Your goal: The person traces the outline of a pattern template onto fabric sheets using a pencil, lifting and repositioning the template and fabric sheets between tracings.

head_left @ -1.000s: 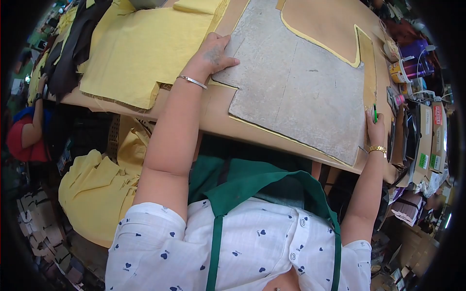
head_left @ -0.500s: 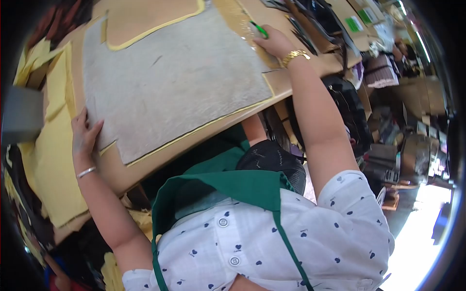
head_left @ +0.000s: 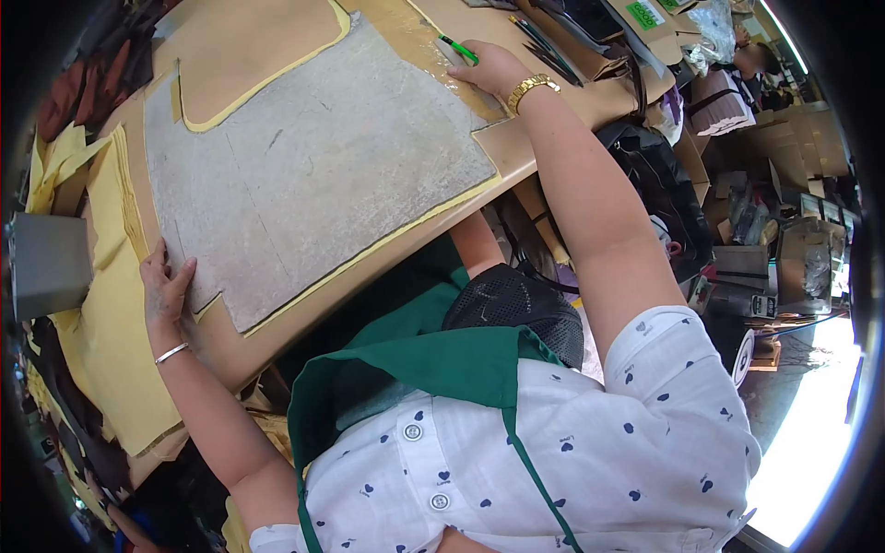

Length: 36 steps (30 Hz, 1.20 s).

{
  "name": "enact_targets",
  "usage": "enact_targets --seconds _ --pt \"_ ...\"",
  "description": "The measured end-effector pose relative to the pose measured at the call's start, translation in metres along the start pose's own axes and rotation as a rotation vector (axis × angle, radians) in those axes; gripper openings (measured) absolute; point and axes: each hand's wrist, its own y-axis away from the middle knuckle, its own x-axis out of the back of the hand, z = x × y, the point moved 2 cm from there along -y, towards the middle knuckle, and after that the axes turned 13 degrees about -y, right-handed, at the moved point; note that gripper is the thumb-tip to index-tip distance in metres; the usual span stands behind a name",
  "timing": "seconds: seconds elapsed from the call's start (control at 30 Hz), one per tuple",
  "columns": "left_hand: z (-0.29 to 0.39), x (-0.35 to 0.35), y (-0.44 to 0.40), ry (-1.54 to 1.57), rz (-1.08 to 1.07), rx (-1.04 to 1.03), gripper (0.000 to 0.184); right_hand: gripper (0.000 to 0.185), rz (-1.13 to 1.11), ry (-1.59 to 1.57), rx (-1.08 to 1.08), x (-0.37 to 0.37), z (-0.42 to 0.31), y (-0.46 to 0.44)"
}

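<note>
A large grey cutting template (head_left: 323,175) with a curved cut-out lies flat on yellow sheet material, whose edge shows along its rim. My left hand (head_left: 169,290) rests at the template's left edge, thumb and fingers apart, the thumb on its surface. At the far right side, my right hand (head_left: 493,69) holds a slim green pen (head_left: 458,49) beside the template's taped edge. Shiny brown tape (head_left: 406,35) covers that strip. The pen's tip is too small to make out clearly.
Folded yellow sheets (head_left: 115,359) hang over the table's left side, beside a grey box-like object (head_left: 51,265). Several pens (head_left: 550,55) lie beyond my right hand. A black bag (head_left: 654,189) stands right of the table (head_left: 217,346). Dark red material (head_left: 97,88) is heaped at the upper left.
The view has shifted slightly, so the template appears a little lower and further left. Both hands stay at nearly the same spots along its edges, and the pen remains in my right hand.
</note>
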Motion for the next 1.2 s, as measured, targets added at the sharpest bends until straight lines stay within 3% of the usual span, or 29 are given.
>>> enact_targets --seconds 0.3,0.37,0.47,0.53,0.6,0.8,1.1,1.2 --pt "-0.016 -0.008 -0.01 0.019 0.006 -0.043 0.073 0.045 0.002 0.008 0.014 0.002 -0.003 0.005" --pt "-0.005 -0.005 -0.003 -0.038 0.06 -0.026 0.072 0.045 0.051 0.093 -0.032 0.002 -0.005 0.01" --pt "-0.016 -0.016 -0.006 0.133 0.13 0.098 0.07 0.045 0.164 0.236 -0.113 -0.001 -0.021 0.017" --pt "-0.001 -0.011 -0.003 0.169 0.174 0.27 0.065 0.046 0.117 0.174 -0.192 -0.002 -0.027 0.019" --pt "0.031 0.004 0.0 -0.041 0.083 0.32 0.059 0.048 0.154 0.015 -0.224 -0.003 -0.017 0.015" --pt "0.02 -0.012 -0.006 0.16 0.193 0.304 0.052 0.042 0.109 -0.087 -0.281 0.002 -0.007 -0.001" --pt "0.018 -0.017 -0.021 0.31 0.153 0.325 0.053 0.039 0.134 -0.146 -0.199 -0.005 0.013 -0.039" --pt "0.03 -0.007 -0.012 0.201 0.209 0.316 0.052 0.042 0.196 -0.039 -0.131 0.0 0.0 -0.027"
